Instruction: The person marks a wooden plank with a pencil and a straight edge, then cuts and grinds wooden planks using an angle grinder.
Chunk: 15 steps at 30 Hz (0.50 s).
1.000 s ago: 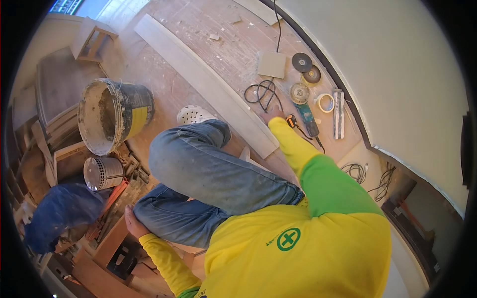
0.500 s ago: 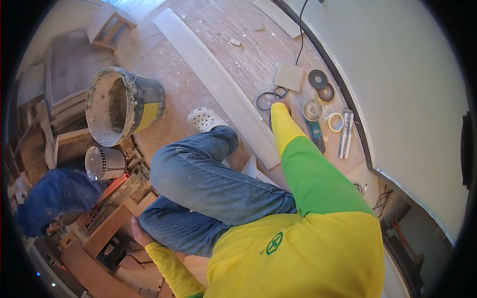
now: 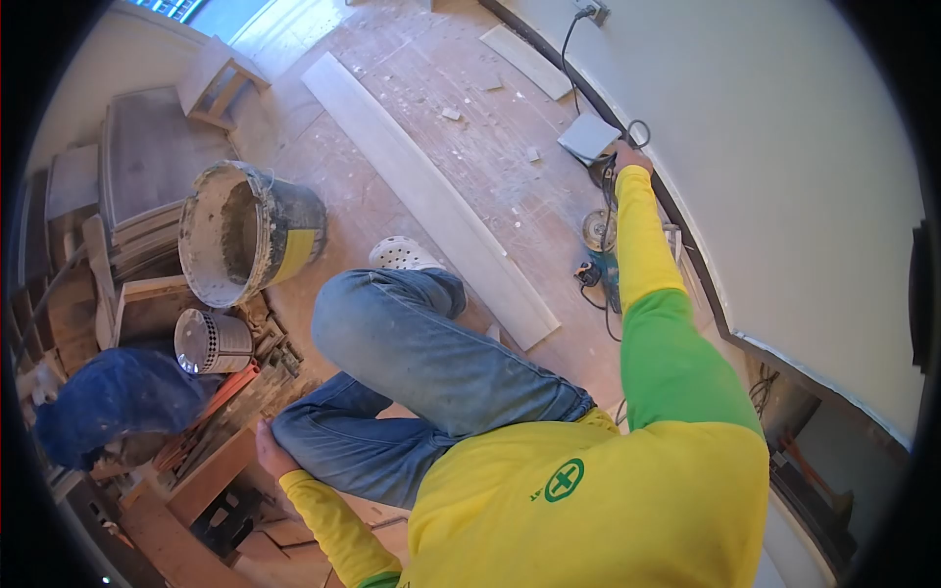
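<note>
Beside the wall's base, my right hand [image 3: 632, 157] is closed on the black cable [image 3: 610, 186], whose loop stands out past the fingers. Right by the hand lies a square tile [image 3: 589, 136], its near edge lifted. Below the forearm, the angle grinder [image 3: 612, 279] rests on the floor with its disc [image 3: 595, 228] at the top end. The loose discs and the tape are mostly hidden behind my hand and sleeve. My left hand [image 3: 273, 451] rests against my left knee, fingers extended, with nothing seen in it.
A long pale board [image 3: 421, 186] lies across the dusty floor. Left of my legs are a dirty bucket [image 3: 294, 230], a smaller tub [image 3: 227, 343], a blue plastic bag [image 3: 118, 407] and stacked wood [image 3: 147, 235]. A plug sits in a wall socket [image 3: 596, 12].
My right hand has moved forward and right to the wall's base, carrying the cable off the floor. The tile has shifted and tilted. My left hand stays by the knee.
</note>
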Available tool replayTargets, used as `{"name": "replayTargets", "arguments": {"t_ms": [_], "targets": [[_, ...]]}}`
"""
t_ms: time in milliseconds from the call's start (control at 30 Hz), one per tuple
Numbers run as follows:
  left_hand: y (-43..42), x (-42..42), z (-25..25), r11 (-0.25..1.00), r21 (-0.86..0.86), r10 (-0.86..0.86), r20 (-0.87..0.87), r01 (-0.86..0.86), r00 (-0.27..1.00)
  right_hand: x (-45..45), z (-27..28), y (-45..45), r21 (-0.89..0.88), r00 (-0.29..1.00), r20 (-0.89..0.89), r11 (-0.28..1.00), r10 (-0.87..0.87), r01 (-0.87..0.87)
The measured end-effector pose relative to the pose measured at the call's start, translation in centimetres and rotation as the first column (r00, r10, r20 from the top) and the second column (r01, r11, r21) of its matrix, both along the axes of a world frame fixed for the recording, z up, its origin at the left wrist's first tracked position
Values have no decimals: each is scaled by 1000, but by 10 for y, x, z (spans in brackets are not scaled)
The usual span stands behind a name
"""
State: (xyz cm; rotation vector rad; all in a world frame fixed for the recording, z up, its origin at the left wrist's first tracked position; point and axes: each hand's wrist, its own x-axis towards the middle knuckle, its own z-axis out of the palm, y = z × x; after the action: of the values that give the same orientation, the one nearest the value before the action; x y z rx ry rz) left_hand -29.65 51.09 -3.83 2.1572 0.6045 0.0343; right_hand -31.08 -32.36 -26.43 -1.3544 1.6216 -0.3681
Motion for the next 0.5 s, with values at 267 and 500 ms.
{"name": "replayTargets", "arguments": {"t_ms": [267,500], "targets": [[-1,-2,2,999,-24,24,-22,-25,999,4,-5,23,251,997,-58,967,47,-31],[2,-3,-1,999,-41,14,1,-14,1000,-22,-91,-27,92,910,-348,974,226,-206]]}}
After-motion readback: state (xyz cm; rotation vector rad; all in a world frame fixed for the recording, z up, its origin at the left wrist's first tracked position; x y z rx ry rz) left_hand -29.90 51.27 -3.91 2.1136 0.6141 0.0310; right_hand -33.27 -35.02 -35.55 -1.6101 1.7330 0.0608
